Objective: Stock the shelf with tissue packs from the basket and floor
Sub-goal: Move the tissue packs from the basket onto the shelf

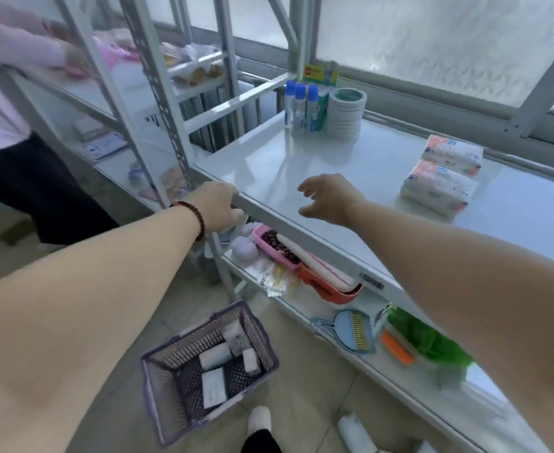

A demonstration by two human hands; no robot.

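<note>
Two tissue packs, one behind the other, lie on the white shelf at the right. My right hand hovers open over the shelf, left of the packs, holding nothing. My left hand grips the shelf's front left corner. On the floor below stands a purple basket with several white tissue packs inside. Another white pack lies on the floor near the bottom edge.
Blue-capped bottles and a stack of tape rolls stand at the shelf's back. The lower shelf holds a pink tray, an orange tray, a blue dustpan set and green items. Another person works at the left rack.
</note>
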